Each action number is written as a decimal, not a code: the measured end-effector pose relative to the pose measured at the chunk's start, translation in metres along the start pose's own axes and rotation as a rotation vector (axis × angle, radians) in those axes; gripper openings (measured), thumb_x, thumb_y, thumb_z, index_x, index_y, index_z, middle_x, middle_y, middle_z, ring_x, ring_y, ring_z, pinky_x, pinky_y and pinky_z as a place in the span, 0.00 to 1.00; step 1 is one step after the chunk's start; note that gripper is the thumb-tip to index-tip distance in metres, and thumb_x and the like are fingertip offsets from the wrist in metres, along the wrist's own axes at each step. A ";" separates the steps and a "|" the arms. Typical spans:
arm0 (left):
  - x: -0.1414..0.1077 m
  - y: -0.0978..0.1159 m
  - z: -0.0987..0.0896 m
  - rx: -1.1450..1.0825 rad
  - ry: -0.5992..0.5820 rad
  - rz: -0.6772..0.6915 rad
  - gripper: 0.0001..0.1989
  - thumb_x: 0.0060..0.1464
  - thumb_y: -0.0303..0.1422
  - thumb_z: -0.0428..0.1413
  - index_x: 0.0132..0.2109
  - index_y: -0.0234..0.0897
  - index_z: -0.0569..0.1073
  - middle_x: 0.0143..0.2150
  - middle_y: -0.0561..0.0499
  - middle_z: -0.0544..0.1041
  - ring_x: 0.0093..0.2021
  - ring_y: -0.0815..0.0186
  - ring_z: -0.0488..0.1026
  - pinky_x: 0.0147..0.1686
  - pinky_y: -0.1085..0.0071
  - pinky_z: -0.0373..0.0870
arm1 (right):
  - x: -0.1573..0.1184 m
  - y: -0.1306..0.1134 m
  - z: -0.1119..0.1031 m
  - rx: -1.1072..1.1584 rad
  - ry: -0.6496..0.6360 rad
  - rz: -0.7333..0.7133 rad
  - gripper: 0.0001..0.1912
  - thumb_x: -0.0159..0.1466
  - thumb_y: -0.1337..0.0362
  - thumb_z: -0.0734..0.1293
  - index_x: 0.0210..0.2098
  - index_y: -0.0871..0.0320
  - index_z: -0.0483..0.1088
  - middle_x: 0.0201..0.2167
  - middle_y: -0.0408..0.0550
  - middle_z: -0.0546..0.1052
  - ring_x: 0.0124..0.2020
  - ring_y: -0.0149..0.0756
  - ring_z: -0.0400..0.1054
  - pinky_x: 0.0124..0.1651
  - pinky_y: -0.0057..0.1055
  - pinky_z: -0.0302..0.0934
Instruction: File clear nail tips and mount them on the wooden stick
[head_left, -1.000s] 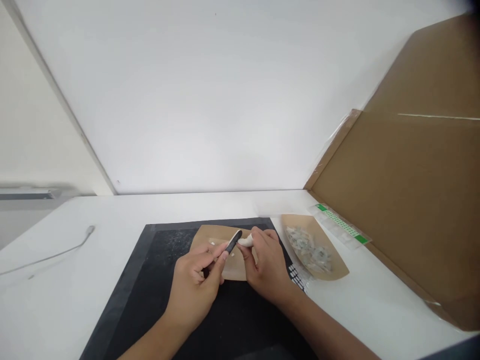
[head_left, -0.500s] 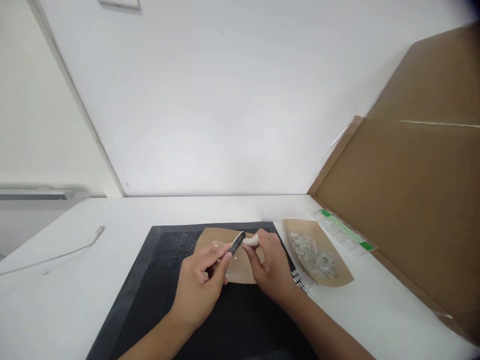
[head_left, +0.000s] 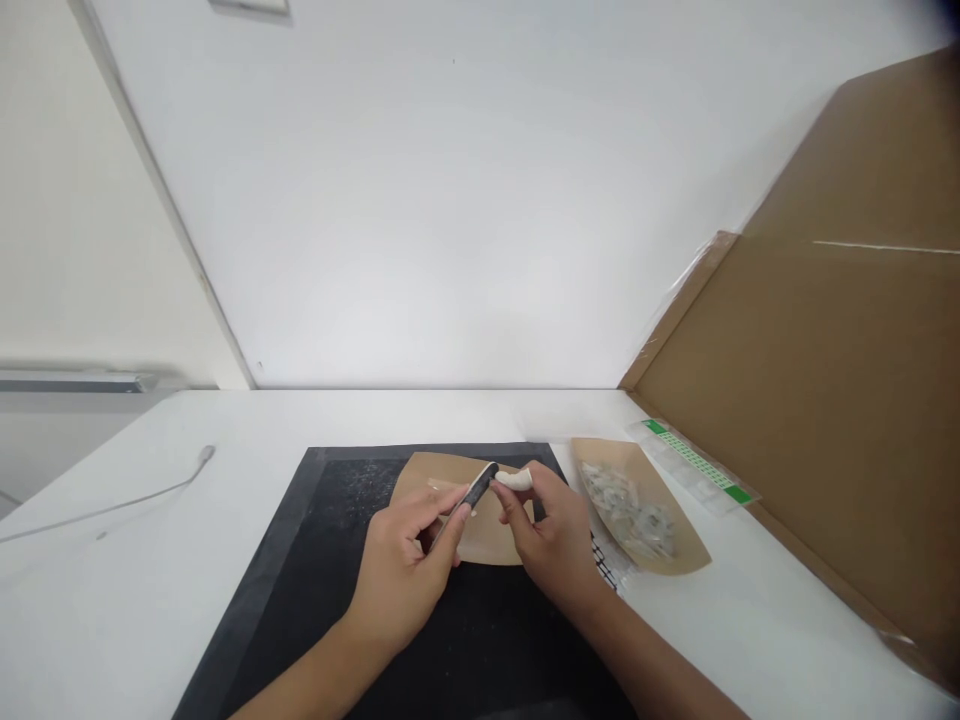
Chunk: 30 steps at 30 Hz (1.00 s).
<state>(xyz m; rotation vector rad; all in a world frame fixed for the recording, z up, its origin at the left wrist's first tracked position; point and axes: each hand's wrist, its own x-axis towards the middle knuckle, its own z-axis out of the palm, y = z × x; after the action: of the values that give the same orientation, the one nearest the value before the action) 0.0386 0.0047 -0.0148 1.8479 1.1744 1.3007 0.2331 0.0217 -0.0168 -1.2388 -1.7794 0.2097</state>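
My left hand [head_left: 409, 565] pinches a narrow, dark nail file [head_left: 481, 483] with a pale edge between thumb and fingers, tilted up to the right. In my right hand [head_left: 551, 530], thumb and fingers grip a small white curved piece [head_left: 514, 480], finger-like in shape. The tip of the file meets or nearly meets its left end; actual contact cannot be made out. Below both hands lies a brown paper sheet [head_left: 487, 548] with a few small pale bits on it, partly hidden by my hands.
A black mat [head_left: 315, 590] with white dust covers the white table [head_left: 97, 620]. On the right lie a brown tray [head_left: 686, 562] of clear and whitish pieces and a clear strip with a green dotted label [head_left: 697, 460]. A cardboard panel [head_left: 840, 400] stands beyond; a cable [head_left: 142, 502] lies left.
Both hands, the file and the white piece appear slightly further right, partly because the whole view has shifted. Slightly more of the white piece shows. Both grips stay the same.
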 end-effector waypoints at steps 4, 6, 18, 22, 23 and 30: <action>-0.001 -0.001 0.000 0.006 0.001 0.008 0.14 0.67 0.34 0.57 0.55 0.42 0.82 0.30 0.54 0.80 0.23 0.71 0.72 0.29 0.75 0.69 | 0.002 -0.001 -0.001 0.043 -0.041 -0.012 0.13 0.72 0.59 0.66 0.30 0.54 0.67 0.25 0.42 0.72 0.30 0.36 0.70 0.37 0.33 0.61; -0.001 -0.001 0.000 0.013 -0.002 0.016 0.13 0.66 0.34 0.57 0.55 0.42 0.82 0.31 0.53 0.80 0.24 0.71 0.72 0.29 0.75 0.69 | 0.002 -0.003 -0.002 0.077 -0.072 -0.021 0.13 0.72 0.59 0.66 0.30 0.54 0.69 0.24 0.41 0.73 0.29 0.35 0.70 0.37 0.33 0.61; 0.003 0.001 -0.001 0.050 0.035 -0.011 0.13 0.66 0.36 0.57 0.55 0.43 0.80 0.44 0.49 0.82 0.29 0.70 0.72 0.28 0.75 0.69 | -0.001 -0.010 -0.003 0.611 -0.252 0.312 0.14 0.66 0.53 0.73 0.32 0.56 0.72 0.24 0.40 0.73 0.23 0.30 0.69 0.29 0.28 0.64; 0.003 0.001 -0.002 -0.027 0.006 -0.033 0.15 0.66 0.36 0.58 0.58 0.45 0.78 0.41 0.50 0.82 0.26 0.72 0.73 0.26 0.76 0.69 | -0.001 -0.009 -0.003 0.639 -0.288 0.327 0.13 0.66 0.54 0.73 0.33 0.56 0.72 0.27 0.41 0.74 0.24 0.29 0.69 0.28 0.27 0.63; 0.003 0.001 -0.002 -0.050 -0.003 -0.028 0.14 0.66 0.36 0.58 0.57 0.45 0.78 0.42 0.50 0.82 0.25 0.72 0.74 0.26 0.76 0.69 | -0.001 -0.009 -0.004 0.641 -0.284 0.329 0.13 0.66 0.54 0.73 0.33 0.56 0.72 0.27 0.41 0.74 0.24 0.29 0.69 0.28 0.27 0.64; 0.005 0.003 -0.004 -0.180 -0.066 -0.023 0.08 0.66 0.35 0.59 0.47 0.42 0.82 0.46 0.50 0.83 0.24 0.74 0.76 0.25 0.77 0.70 | 0.001 -0.007 -0.005 0.646 -0.288 0.307 0.13 0.66 0.54 0.73 0.33 0.56 0.71 0.30 0.42 0.72 0.25 0.29 0.69 0.29 0.28 0.66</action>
<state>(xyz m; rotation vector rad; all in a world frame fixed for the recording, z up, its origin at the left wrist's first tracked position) 0.0370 0.0078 -0.0087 1.7292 1.0069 1.2787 0.2326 0.0174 -0.0091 -1.0209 -1.5498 1.0941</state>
